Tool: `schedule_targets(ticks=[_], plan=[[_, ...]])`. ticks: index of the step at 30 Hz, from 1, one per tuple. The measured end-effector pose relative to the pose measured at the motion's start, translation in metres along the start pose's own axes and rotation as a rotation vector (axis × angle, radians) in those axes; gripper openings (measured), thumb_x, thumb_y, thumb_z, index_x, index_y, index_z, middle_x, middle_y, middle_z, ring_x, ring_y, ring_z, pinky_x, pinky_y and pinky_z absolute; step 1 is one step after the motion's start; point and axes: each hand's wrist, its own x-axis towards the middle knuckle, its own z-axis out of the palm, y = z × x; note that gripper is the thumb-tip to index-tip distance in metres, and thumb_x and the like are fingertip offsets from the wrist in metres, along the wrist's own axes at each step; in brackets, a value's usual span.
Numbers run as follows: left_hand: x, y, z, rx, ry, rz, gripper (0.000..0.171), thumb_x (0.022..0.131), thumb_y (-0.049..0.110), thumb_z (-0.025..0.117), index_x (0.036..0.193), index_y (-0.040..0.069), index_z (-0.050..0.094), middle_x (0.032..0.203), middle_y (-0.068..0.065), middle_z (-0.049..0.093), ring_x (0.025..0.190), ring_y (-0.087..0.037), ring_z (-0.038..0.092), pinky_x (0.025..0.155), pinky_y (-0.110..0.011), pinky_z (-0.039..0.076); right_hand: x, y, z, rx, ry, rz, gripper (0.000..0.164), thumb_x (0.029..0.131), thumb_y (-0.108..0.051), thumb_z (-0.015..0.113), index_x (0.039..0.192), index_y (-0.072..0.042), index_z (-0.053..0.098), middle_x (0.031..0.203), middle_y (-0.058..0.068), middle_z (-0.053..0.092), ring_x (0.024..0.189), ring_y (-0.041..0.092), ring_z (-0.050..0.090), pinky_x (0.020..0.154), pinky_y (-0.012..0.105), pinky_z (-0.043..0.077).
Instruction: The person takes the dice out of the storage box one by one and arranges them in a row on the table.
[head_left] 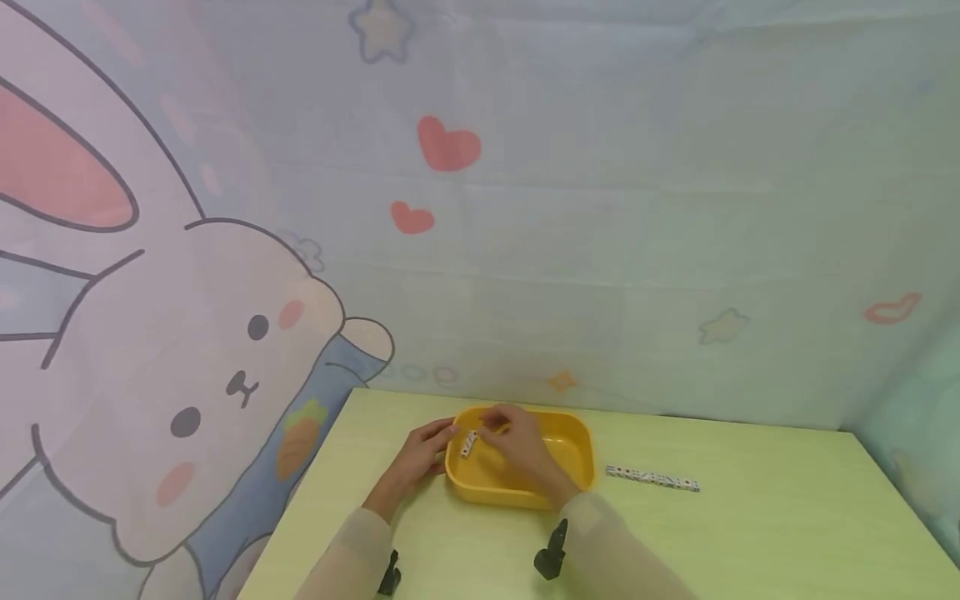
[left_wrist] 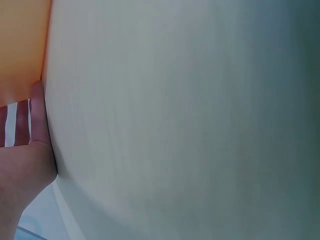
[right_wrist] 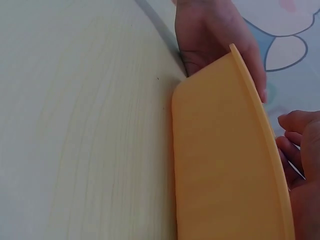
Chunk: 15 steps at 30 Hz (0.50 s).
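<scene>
A yellow plastic basin [head_left: 491,497] stands on the table. Inside it, near the left wall, is a short row of small white dice-like blocks [head_left: 468,444] with coloured dots. My left hand [head_left: 418,457] rests against the basin's left end, its fingers fairly straight along the outer wall [left_wrist: 20,50]. Over the basin, my right hand [head_left: 517,437] has bent fingers, with thumb and fingertips right at the upper end of the short row. In the right wrist view the right hand [right_wrist: 305,155] is partly cut off behind the basin's rim; I cannot tell whether it pinches a block.
To the right of the basin a longer row of similar blocks [head_left: 652,478] lies on the pale yellow-green table [head_left: 780,517]. A cloth backdrop [head_left: 600,250] with a rabbit, hearts and stars hangs behind the table's back edge.
</scene>
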Motion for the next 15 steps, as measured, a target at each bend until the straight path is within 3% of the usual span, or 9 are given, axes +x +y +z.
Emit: schedule_targets(ticks=[7, 15], plan=[[-0.005, -0.002, 0.002, -0.015, -0.021, 0.014, 0.055, 0.108, 0.038, 0.064, 0.151, 0.005, 0.057, 0.143, -0.019, 0.063, 0.121, -0.03, 0.065, 0.086, -0.041, 0.064, 0.006, 0.008, 0.021, -0.022, -0.055, -0.002, 0.015, 0.092, -0.003, 0.078, 0.107, 0.0, 0.076, 0.096, 0.007, 0.073, 0.088, 0.019, 0.067, 0.079, 0.029, 0.058], [-0.005, -0.002, 0.007, -0.012, -0.021, 0.04, 0.052, 0.109, 0.035, 0.063, 0.15, 0.004, 0.058, 0.143, -0.018, 0.063, 0.122, -0.03, 0.065, 0.086, -0.041, 0.064, -0.001, 0.014, 0.022, -0.133, -0.124, -0.004, 0.012, 0.089, -0.003, 0.081, 0.099, -0.001, 0.076, 0.092, 0.004, 0.071, 0.088, 0.02, 0.064, 0.083, 0.035, 0.058]])
